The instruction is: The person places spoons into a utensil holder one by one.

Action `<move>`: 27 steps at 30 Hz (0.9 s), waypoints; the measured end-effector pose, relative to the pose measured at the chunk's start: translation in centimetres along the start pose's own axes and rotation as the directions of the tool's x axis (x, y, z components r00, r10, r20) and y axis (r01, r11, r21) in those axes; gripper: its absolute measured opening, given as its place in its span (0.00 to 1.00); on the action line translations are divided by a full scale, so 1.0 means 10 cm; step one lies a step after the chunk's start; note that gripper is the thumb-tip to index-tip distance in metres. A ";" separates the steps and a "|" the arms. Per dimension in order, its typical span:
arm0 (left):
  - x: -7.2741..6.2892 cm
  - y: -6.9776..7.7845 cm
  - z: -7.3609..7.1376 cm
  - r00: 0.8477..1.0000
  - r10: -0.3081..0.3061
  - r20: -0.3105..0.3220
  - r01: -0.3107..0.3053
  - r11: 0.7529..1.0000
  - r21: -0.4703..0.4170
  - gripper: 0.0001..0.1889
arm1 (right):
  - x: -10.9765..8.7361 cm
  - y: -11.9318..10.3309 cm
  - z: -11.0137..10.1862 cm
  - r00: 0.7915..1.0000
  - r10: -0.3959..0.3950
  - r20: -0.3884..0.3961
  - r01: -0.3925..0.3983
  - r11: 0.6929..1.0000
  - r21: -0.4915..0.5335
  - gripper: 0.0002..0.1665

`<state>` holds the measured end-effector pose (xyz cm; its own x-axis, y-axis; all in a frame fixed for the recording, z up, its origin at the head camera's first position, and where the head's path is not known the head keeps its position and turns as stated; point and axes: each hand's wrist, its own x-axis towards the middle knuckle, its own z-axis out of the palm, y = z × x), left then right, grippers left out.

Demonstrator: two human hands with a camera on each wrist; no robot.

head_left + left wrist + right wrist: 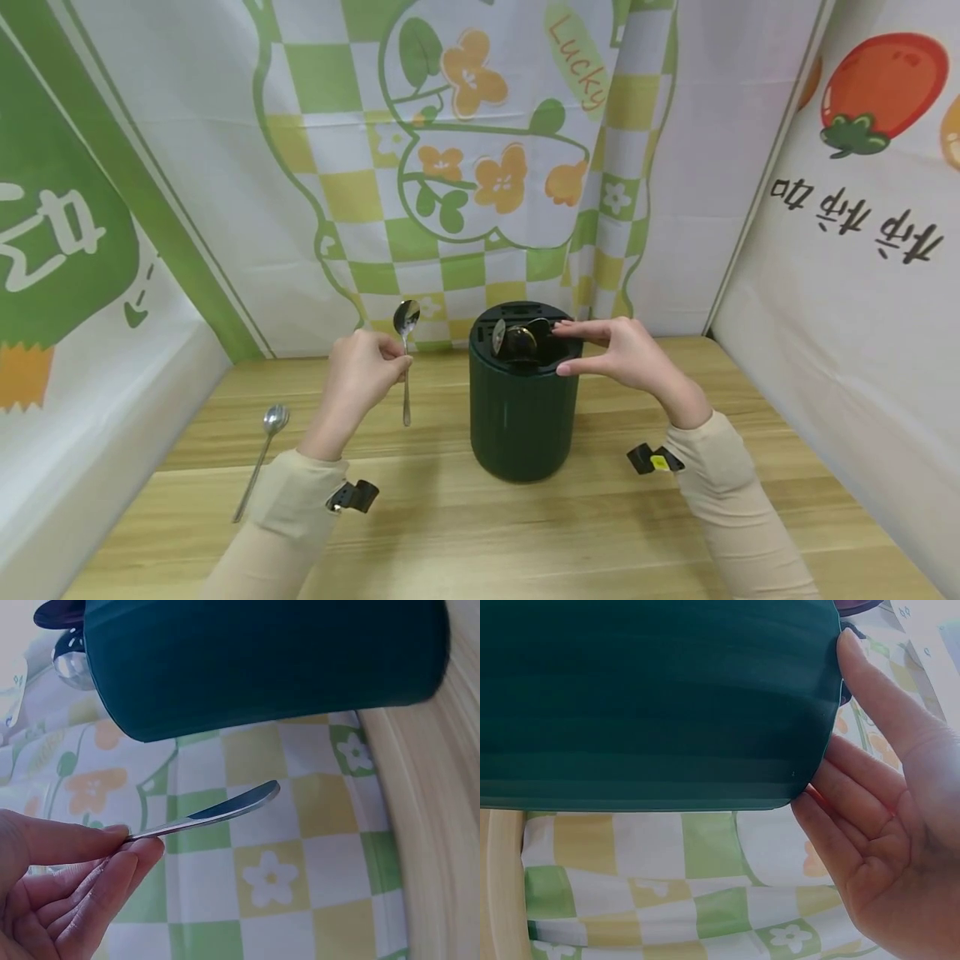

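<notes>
My left hand (363, 367) pinches a metal spoon (407, 321) by its handle between thumb and fingers, bowl up, to the left of a dark green utensil holder (522, 425). In the left wrist view the handle end of that spoon (236, 808) sticks out past the fingertips. The right hand (626, 354) rests at the holder's right rim, fingers and thumb fairly straight and spread apart. In the right wrist view its fingers (855, 799) go partly behind the holder. Several dark, shiny spoon heads (521, 342) stick up from the holder's opening.
A second metal utensil (258, 458) with a long handle lies on the wooden table (450, 533) at the left; its head is slotted or reflective, I cannot tell which. A printed cloth (465, 192) hangs behind the table, with printed walls on both sides.
</notes>
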<state>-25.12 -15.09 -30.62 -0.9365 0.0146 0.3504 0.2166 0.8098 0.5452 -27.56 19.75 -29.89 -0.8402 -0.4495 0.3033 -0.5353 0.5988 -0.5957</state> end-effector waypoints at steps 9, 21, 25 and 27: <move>0.04 0.13 -0.02 0.999 0.021 -0.041 -0.023 0.998 -0.052 0.06 | 0.00 0.00 0.00 1.000 -0.001 -0.003 0.001 1.000 -0.008 0.34; 0.06 0.33 -0.06 0.994 0.052 -0.091 -0.062 0.992 -0.114 0.07 | 0.00 0.00 0.00 1.000 0.004 0.003 -0.004 1.000 0.002 0.34; 0.07 0.39 -0.08 0.989 0.085 -0.124 -0.099 0.989 -0.112 0.06 | 0.00 0.01 0.00 1.000 0.002 0.002 -0.002 1.000 0.004 0.34; 0.07 0.42 -0.10 0.985 0.099 -0.143 -0.115 0.987 -0.113 0.05 | 0.00 0.01 0.00 1.000 0.000 0.001 0.000 1.000 0.000 0.33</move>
<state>-24.61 -12.23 -27.33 -0.8614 0.0104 0.5079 0.3531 0.7310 0.5839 -27.62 19.81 -29.91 -0.8399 -0.4507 0.3025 -0.5357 0.5985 -0.5956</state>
